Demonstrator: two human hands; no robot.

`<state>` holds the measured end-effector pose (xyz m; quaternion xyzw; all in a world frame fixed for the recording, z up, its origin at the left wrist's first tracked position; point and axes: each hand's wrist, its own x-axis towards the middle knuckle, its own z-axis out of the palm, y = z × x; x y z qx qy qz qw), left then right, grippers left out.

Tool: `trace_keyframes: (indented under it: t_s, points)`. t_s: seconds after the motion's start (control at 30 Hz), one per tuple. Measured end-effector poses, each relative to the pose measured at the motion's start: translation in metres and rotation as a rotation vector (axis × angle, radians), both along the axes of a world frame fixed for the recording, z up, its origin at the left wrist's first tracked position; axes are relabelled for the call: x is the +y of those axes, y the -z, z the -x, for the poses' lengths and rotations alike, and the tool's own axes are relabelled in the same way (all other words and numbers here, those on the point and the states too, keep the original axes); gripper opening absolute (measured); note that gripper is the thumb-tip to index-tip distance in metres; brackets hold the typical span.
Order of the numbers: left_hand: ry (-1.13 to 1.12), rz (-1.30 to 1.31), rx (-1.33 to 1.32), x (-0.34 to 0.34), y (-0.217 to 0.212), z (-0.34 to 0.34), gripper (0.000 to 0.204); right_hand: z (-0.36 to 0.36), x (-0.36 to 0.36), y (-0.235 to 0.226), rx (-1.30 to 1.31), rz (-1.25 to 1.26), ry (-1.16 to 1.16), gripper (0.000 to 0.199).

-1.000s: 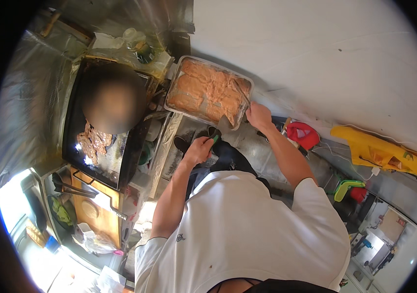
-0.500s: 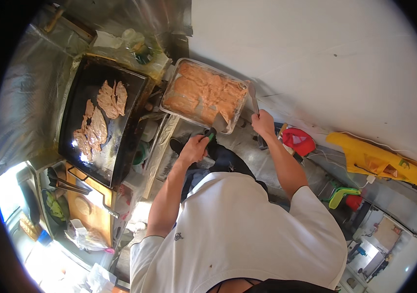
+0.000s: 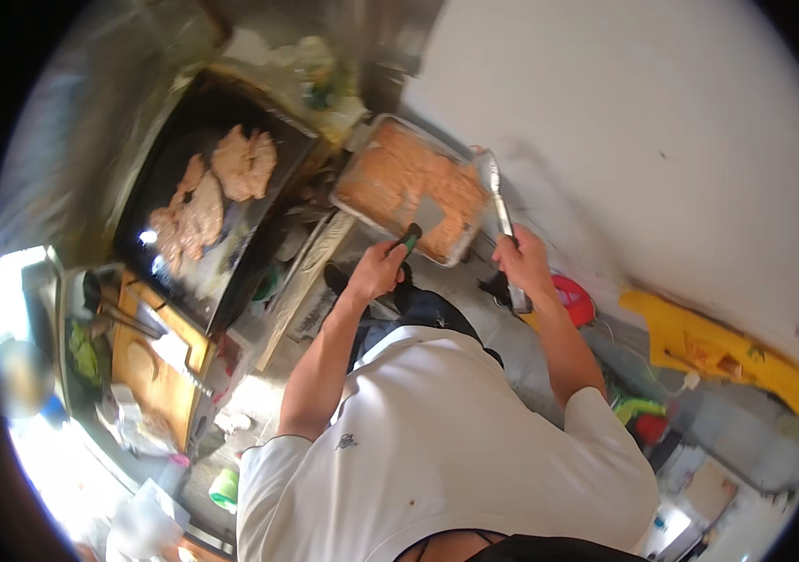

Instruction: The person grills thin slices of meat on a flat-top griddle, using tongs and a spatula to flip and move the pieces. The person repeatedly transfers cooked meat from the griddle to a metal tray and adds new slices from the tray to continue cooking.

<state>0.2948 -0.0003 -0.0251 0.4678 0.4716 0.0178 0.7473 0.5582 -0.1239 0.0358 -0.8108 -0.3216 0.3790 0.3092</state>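
My left hand (image 3: 376, 272) grips the green-and-black handle of a spatula (image 3: 425, 217), whose flat blade lies over the near part of a metal tray (image 3: 359, 157) filled with orange marinated meat. My right hand (image 3: 521, 267) holds long metal tongs (image 3: 495, 192) that point up along the tray's right edge. To the left of the tray is a black griddle (image 3: 259, 253) with several pieces of browned meat (image 3: 217, 187) on it.
A wooden board with utensils (image 3: 151, 365) sits at the lower left. A red round object (image 3: 575, 302) and a yellow object (image 3: 727, 347) lie to the right, below a white wall (image 3: 661, 140). A green cup (image 3: 224, 487) stands near my left side.
My right hand has drawn back from the tray's middle to its right edge with the tongs. My left hand has lifted the spatula over the tray. A person leaning over the griddle is gone.
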Motion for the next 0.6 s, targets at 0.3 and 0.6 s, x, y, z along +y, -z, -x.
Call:
trace_keyframes:
  t_s: [0.3,0.6]
  points:
    - [-0.686,-0.429,0.053,0.071,-0.030,0.142,0.039,0.106,0.159,-0.031,0.081,-0.226,-0.404,0.016]
    - [-0.881,-0.595,0.241,0.140,-0.025,0.278,0.040,0.231,0.295,-0.007,-0.107,-0.177,-0.978,0.028]
